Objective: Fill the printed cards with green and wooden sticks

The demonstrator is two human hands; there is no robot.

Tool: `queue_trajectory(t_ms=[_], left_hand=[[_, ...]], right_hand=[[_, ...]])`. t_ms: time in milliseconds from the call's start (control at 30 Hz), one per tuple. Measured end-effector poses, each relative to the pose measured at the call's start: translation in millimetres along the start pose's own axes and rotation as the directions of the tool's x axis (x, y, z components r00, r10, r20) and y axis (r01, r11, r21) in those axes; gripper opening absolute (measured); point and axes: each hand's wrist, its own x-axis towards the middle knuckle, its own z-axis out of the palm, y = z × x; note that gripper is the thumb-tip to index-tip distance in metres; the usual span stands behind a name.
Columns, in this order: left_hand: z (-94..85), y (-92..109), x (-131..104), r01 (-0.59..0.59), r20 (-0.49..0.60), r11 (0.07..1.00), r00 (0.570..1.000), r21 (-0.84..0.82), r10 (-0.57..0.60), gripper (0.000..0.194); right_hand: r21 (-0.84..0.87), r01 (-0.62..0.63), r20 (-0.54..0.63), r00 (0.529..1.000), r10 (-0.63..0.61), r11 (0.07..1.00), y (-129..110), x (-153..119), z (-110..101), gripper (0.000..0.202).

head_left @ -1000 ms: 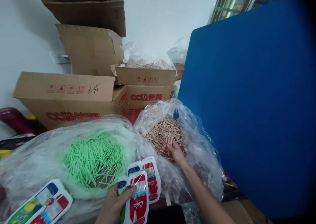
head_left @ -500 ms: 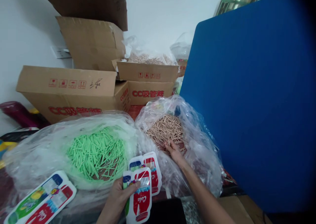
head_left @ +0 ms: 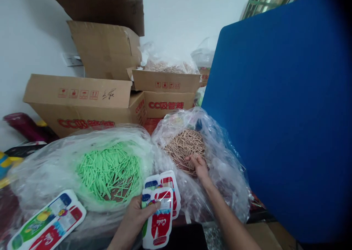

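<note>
My left hand grips a bottle-shaped cola pouch with a red front and a green half beside it, thumb across its upper part. Just behind it lies another such pouch, partly covered. My right hand is in the clear plastic bag on the right, fingers curled at the near edge of a heap of thin brown candy sticks; some sticks appear pinched, though the fingertips partly hide them. Left of my hands, a clear bag lies spread open around green candy sticks.
A flat double pouch lies at the front left. Cardboard boxes stand behind the bags, one box topped by a bag of brown sticks. A large blue panel blocks the right side. A dark red bottle is at far left.
My right hand has shifted slightly right, still at the brown sticks. My left hand has moved a little right with the cola pouch. The whole view has shifted slightly.
</note>
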Motion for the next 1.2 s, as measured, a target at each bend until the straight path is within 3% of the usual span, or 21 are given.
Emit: queue_trajectory(t_ms=[133,233,333,500,633,933,1200], left_hand=[[8.2,4,11,-0.009,0.076,0.999,0.997,0.05,0.005,0.027],[17.8,8,19,0.01,0.135,0.999,0.991,0.041,-0.016,0.028],[27.9,13,24,0.022,0.207,1.0,0.978,0.021,-0.026,0.027],[34.4,18,25,0.023,0.252,0.998,0.968,-0.059,-0.008,0.023],[32.3,15,24,0.014,0.238,0.997,0.971,-0.082,0.006,0.02],[33.0,12,25,-0.03,0.23,0.993,0.972,-0.111,0.055,0.019],[37.1,23,24,-0.071,0.252,0.985,0.962,-0.155,0.109,0.045]], right_hand=[[0.226,0.006,-0.065,0.998,0.009,0.974,-22,3,-3,0.031],[0.546,-0.035,-0.036,0.997,0.065,0.837,-45,-8,6,0.025],[0.689,-0.077,0.029,0.996,0.079,0.721,-68,-31,23,0.02],[0.697,-0.138,0.141,0.989,0.055,0.704,-99,-66,55,0.012],[0.664,-0.175,0.197,0.979,0.056,0.727,-109,-79,67,0.009],[0.617,-0.253,0.169,0.967,0.189,0.745,-102,-92,74,0.017],[0.539,-0.299,0.184,0.954,0.237,0.787,-97,-96,65,0.022]])
